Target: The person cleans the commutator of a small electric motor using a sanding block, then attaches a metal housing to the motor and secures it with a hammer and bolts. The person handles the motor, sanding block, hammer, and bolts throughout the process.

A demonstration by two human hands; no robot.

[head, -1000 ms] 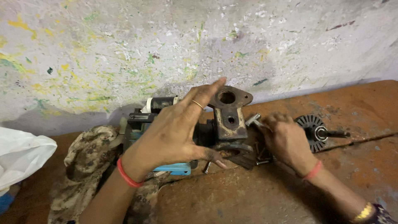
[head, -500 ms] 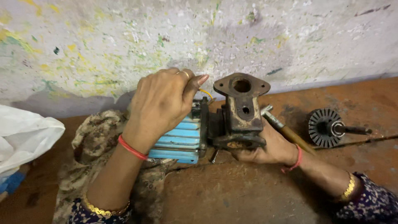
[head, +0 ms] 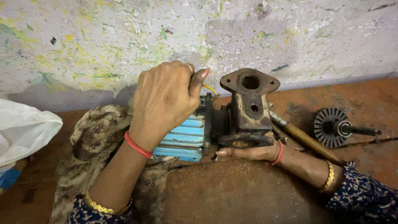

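While my left hand (head: 166, 99) curls over the top of the blue finned motor body (head: 182, 139), its fingers closed down on the casing, my right hand (head: 248, 152) lies flat under the rusty pump housing (head: 248, 110), fingers fairly straight and pressed against its lower edge. That pump sits mid-bench (head: 232, 191), against the paint-flecked wall. At three o'clock of it lie a wooden-handled tool (head: 309, 141) and a rotor (head: 331, 126); at nine o'clock, a dirty rag (head: 89, 137).

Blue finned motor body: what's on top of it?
The left hand rests on the blue finned motor body, covering its top; a yellow wire peeks out beside the fingers. Anything beneath the palm is hidden.
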